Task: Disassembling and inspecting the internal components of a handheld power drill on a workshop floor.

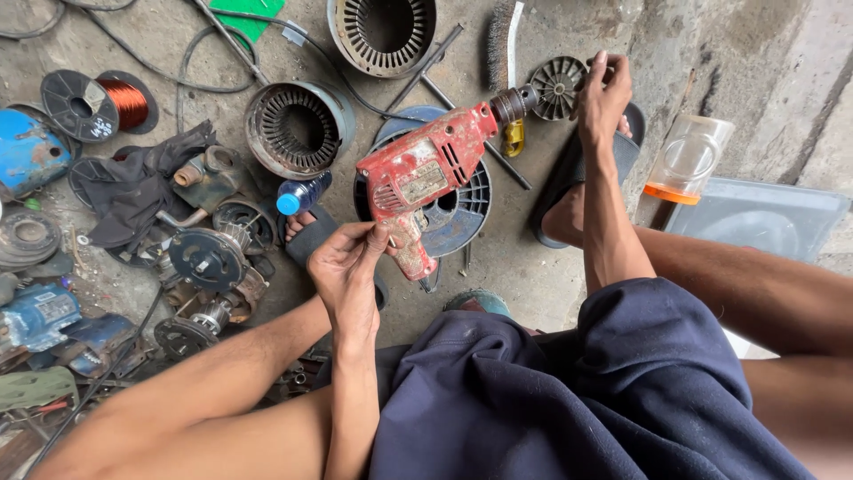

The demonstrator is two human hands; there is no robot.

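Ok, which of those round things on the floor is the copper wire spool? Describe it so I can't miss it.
Start at the red drill in the left hand and go to the far upper left of the concrete floor. The spool lies there, above the blue casing. It alone has black flanges around shiny orange-brown wire; the nearby stators are grey slotted rings.

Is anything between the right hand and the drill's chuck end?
Nothing visible. The right hand holds a small finned wheel right at the chuck of the red drill, while the left hand grips its handle.
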